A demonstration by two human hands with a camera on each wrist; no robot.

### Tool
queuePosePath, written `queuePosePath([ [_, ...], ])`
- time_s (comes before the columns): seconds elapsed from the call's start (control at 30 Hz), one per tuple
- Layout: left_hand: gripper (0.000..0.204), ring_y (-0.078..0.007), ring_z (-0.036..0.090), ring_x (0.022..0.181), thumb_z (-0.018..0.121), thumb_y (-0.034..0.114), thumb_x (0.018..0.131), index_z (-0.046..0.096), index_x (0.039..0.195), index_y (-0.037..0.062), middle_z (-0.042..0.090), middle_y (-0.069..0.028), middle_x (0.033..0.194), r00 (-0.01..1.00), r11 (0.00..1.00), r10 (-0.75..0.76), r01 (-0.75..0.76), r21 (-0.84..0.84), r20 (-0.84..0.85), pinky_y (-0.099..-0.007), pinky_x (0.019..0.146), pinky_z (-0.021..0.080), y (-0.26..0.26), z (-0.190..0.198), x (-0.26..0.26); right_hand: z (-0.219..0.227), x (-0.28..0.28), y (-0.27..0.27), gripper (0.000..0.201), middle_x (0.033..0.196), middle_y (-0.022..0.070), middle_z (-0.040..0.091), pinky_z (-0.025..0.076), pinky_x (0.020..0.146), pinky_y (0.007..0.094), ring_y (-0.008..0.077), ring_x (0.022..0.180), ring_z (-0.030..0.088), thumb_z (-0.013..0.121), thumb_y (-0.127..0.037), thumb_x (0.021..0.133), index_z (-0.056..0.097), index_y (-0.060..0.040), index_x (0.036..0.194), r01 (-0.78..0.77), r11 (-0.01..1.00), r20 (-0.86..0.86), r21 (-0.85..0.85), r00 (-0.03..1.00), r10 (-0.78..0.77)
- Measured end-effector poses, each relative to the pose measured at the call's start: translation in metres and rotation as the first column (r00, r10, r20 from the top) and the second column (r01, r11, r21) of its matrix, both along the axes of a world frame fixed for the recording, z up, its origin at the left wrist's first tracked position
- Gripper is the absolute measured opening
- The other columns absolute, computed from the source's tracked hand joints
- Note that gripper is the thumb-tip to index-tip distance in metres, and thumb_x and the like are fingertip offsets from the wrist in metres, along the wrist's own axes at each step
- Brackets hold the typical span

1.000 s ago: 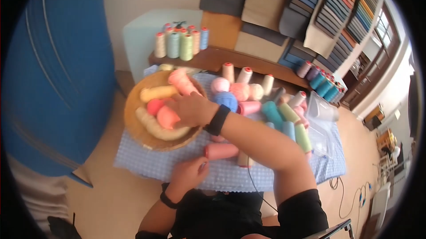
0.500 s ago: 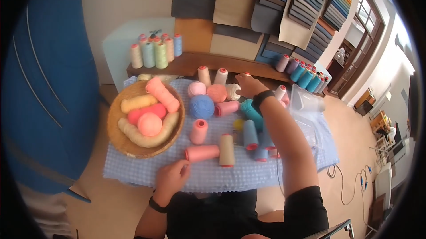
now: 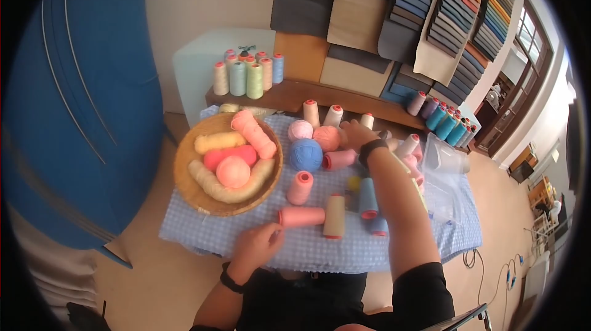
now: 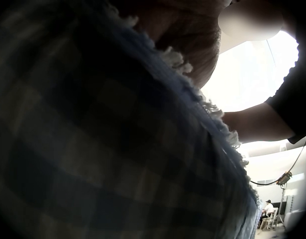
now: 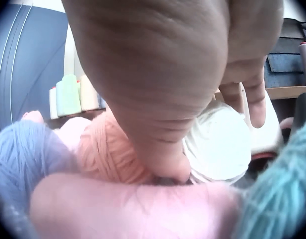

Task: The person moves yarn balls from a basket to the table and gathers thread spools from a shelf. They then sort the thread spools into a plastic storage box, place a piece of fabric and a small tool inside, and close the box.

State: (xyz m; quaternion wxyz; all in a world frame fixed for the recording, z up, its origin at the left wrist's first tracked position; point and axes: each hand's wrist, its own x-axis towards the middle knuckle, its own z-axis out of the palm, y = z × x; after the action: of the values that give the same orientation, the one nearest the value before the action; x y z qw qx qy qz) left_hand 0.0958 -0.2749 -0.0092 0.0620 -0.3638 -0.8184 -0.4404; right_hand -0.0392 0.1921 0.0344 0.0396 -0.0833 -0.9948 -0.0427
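Observation:
In the head view, my right hand (image 3: 356, 136) is at the back of the cloth-covered table, beside an orange yarn ball (image 3: 326, 138). The right wrist view shows that hand (image 5: 163, 64) round a white yarn ball (image 5: 220, 144), thumb on its left side and fingers reaching over its far side. My left hand (image 3: 257, 246) rests at the front edge with loosely bent fingers, close to a lying pink cone (image 3: 301, 216); whether they touch is unclear. A round basket (image 3: 180, 174) at the left holds a salmon ball (image 3: 233, 172) and several skeins.
A blue yarn ball (image 3: 305, 155), an upright pink cone (image 3: 300, 188) and a beige cone (image 3: 334, 216) lie mid-table. Clear plastic boxes (image 3: 444, 157) are at the right. More cones stand on the brown shelf (image 3: 295, 92) behind, below hanging fabric swatches.
My right hand has moved from over the basket to the white ball at the back of the table. The left hand has stayed at the front edge. The head view has shifted.

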Motion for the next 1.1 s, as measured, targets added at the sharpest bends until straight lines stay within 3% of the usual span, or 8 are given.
queuePosePath([
  [0.1,0.009,-0.0301,0.072,0.068,0.075,0.019,0.092,0.074,0.099,0.0131,0.073,-0.0083,0.078,1.000,1.000,-0.013,0.013,-0.005,0.004,-0.0409,0.062,0.056,-0.002,-0.002,0.000,0.082,0.037,-0.034,0.050,0.126,0.0195,0.072,0.054,0.104,0.0450,0.0366,0.120,0.068,0.075,-0.027,0.085,0.069,-0.0078,0.131,0.043,0.984,0.045,-0.174,0.998,-0.036],
  [0.13,0.009,-0.0299,0.072,0.068,0.076,0.020,0.092,0.074,0.099,0.0135,0.073,-0.0078,0.078,1.000,1.000,-0.014,0.014,0.007,0.001,-0.0409,0.062,0.056,-0.002,-0.004,0.000,0.078,0.026,-0.007,0.067,0.132,0.0257,0.068,0.057,0.103,0.0504,0.0436,0.119,0.070,0.080,-0.031,0.079,0.064,-0.0071,0.140,-0.068,0.983,0.027,-0.172,0.997,0.074],
  [0.23,0.010,-0.0289,0.071,0.066,0.076,0.020,0.092,0.074,0.099,0.0143,0.072,-0.0062,0.076,0.999,1.000,-0.021,0.021,0.015,-0.026,-0.0410,0.060,0.055,-0.001,-0.003,-0.001,0.156,0.055,-0.054,0.062,0.124,0.0231,0.073,0.056,0.100,0.0438,0.0384,0.118,0.070,0.078,-0.025,0.083,0.064,-0.0043,0.140,0.055,0.981,0.052,-0.187,0.998,-0.046],
  [0.47,0.011,-0.0261,0.070,0.064,0.077,0.022,0.092,0.072,0.097,0.0140,0.071,-0.0039,0.074,0.999,0.998,-0.046,0.047,0.042,-0.030,-0.0400,0.057,0.053,-0.004,-0.005,-0.001,0.200,0.037,-0.113,0.067,0.127,0.0224,0.069,0.055,0.101,0.0448,0.0400,0.115,0.070,0.082,-0.026,0.084,0.059,-0.0040,0.143,-0.246,0.946,-0.213,-0.212,0.956,0.201],
  [0.7,0.011,-0.0260,0.070,0.063,0.076,0.021,0.091,0.071,0.096,0.0136,0.071,-0.0038,0.075,0.996,0.995,-0.075,0.079,0.068,-0.051,-0.0402,0.057,0.054,-0.007,-0.006,-0.004,0.181,-0.020,-0.235,0.062,0.127,0.0194,0.067,0.057,0.097,0.0492,0.0414,0.113,0.069,0.081,-0.028,0.083,0.061,-0.0081,0.138,-0.564,0.812,-0.340,-0.153,0.801,0.492],
  [0.9,0.012,-0.0265,0.071,0.064,0.075,0.024,0.092,0.070,0.097,0.0144,0.071,-0.0033,0.075,0.997,0.993,-0.074,0.078,0.087,-0.038,-0.0408,0.057,0.055,-0.009,-0.008,-0.004,0.133,-0.089,-0.309,0.069,0.123,0.0220,0.066,0.056,0.096,0.0499,0.0429,0.110,0.069,0.084,-0.030,0.082,0.057,-0.0044,0.140,-0.697,0.704,-0.400,-0.136,0.688,0.605],
  [1.0,0.012,-0.0269,0.071,0.064,0.074,0.026,0.093,0.071,0.098,0.0160,0.071,-0.0027,0.076,0.997,0.997,-0.063,0.065,0.048,-0.033,-0.0412,0.057,0.055,-0.009,-0.010,-0.003,0.107,-0.116,-0.327,0.070,0.123,0.0207,0.066,0.056,0.094,0.0516,0.0399,0.111,0.071,0.084,-0.031,0.082,0.053,-0.0037,0.138,-0.638,0.762,-0.328,-0.110,0.747,0.578],
  [1.1,0.019,-0.0359,0.069,0.068,0.067,0.031,0.100,0.065,0.096,0.0125,0.072,-0.0101,0.081,0.996,0.994,-0.089,0.087,0.066,0.023,-0.0489,0.061,0.055,-0.012,-0.006,-0.001,0.078,-0.133,-0.336,0.063,0.124,0.0188,0.067,0.056,0.093,0.0545,0.0387,0.111,0.071,0.084,-0.032,0.082,0.054,-0.0052,0.131,-0.584,0.810,-0.269,-0.041,0.787,0.554],
])
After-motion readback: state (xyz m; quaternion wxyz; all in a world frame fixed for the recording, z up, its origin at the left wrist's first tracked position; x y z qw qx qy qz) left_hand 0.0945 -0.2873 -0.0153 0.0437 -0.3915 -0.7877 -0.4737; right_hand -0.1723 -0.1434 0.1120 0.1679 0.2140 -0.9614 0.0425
